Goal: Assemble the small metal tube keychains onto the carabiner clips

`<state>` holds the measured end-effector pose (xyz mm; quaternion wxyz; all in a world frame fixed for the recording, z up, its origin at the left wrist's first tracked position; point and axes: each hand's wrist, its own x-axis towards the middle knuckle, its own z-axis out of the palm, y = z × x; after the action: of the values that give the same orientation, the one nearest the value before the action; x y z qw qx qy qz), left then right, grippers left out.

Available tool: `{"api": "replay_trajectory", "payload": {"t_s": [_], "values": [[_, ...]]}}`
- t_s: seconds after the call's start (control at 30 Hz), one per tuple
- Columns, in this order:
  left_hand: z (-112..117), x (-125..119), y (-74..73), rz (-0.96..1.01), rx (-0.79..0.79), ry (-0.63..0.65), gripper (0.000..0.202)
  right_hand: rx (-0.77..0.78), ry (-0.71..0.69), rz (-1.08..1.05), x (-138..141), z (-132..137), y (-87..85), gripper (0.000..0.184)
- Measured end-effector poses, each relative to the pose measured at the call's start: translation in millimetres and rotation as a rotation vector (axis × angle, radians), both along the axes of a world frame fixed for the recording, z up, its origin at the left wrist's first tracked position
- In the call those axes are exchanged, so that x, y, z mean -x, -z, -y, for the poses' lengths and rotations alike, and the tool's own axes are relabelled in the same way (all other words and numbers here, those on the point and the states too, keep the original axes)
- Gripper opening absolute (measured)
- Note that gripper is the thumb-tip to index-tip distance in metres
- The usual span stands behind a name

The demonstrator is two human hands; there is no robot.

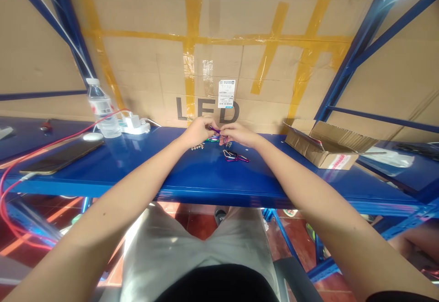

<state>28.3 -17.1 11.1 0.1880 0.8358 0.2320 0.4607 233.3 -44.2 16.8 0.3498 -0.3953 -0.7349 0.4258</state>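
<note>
My left hand (200,132) and my right hand (237,133) meet above the middle of the blue shelf (219,180). Between their fingertips is a purple carabiner (215,129), pinched from both sides and partly covered by the fingers. Just below and in front of my right hand lies a small pile of carabiners (236,156), silver, purple and dark. Under the hands are more coloured pieces, green and blue, mostly hidden. Small metal parts (198,146) lie in a cluster beneath my left hand, too small to name.
At the left stand a water bottle (104,110), a white power strip with a charger (135,123) and a phone (63,157) on a red cable. An open cardboard box (329,144) sits at the right. A large taped cardboard sheet (154,73) walls off the back between blue posts.
</note>
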Motion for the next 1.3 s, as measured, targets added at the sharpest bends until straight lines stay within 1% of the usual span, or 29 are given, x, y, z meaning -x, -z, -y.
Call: {"api": "replay_trajectory", "payload": {"t_s": [0.07,0.13,0.2,0.27,0.33,0.4,0.47,0.5,0.57,0.6,0.67,0.73,0.8,0.87,0.97,1.03,1.2,1.3], "values": [[-0.3,-2.8,2.2,0.015,-0.008,0.067,0.006,0.074,-0.051,-0.067,-0.2,-0.9,1.0,0.010],[-0.7,-4.4,3.6,0.028,-0.011,0.100,0.005,0.163,-0.124,-0.136,-1.5,-1.4,1.3,0.011],[-0.8,-4.7,4.1,0.036,-0.008,0.093,0.007,0.227,-0.166,-0.183,-2.8,-1.2,0.9,0.011],[-0.2,-4.2,3.6,0.042,0.016,0.071,0.008,0.236,-0.148,-0.195,-2.6,0.1,0.2,0.010],[0.8,-3.7,2.5,0.055,0.081,0.040,0.007,0.189,-0.090,-0.186,-0.3,2.1,-0.4,0.011],[1.6,-3.8,1.1,0.087,0.167,-0.004,0.011,0.142,-0.038,-0.159,3.5,4.4,-1.3,0.016],[1.6,-4.7,-0.4,0.159,0.242,-0.035,0.015,0.112,0.019,-0.117,7.4,6.7,-2.9,0.020],[1.4,-5.2,-1.2,0.209,0.284,-0.028,0.014,0.097,0.054,-0.085,9.2,7.6,-4.0,0.019],[0.5,-5.6,-2.8,0.337,0.395,0.037,0.014,0.049,0.122,-0.004,12.2,9.0,-6.5,0.013],[0.0,-5.4,-3.5,0.402,0.463,0.087,0.021,0.012,0.153,0.042,13.5,9.4,-7.7,0.010],[-0.9,-3.6,-4.5,0.502,0.597,0.191,0.042,-0.100,0.196,0.140,15.9,9.7,-9.0,0.015],[-2.0,-0.7,-4.4,0.550,0.692,0.266,0.061,-0.260,0.222,0.240,17.9,9.7,-8.8,0.021],[-4.0,2.3,-3.0,0.555,0.755,0.313,0.072,-0.415,0.235,0.327,19.4,10.1,-7.3,0.022],[-6.9,4.7,-0.6,0.546,0.792,0.342,0.080,-0.513,0.252,0.380,20.3,11.1,-5.5,0.023],[-11.3,6.7,2.8,0.516,0.801,0.362,0.085,-0.591,0.292,0.421,21.1,14.1,-4.6,0.026],[-12.7,7.1,4.0,0.493,0.794,0.369,0.087,-0.613,0.293,0.430,21.8,16.8,-5.3,0.028],[-10.5,6.1,4.1,0.466,0.845,0.372,0.088,-0.633,0.219,0.469,26.7,24.3,-6.3,0.042],[-8.4,5.4,3.9,0.457,0.853,0.391,0.087,-0.652,0.199,0.519,31.3,27.8,-4.5,0.040]]}}
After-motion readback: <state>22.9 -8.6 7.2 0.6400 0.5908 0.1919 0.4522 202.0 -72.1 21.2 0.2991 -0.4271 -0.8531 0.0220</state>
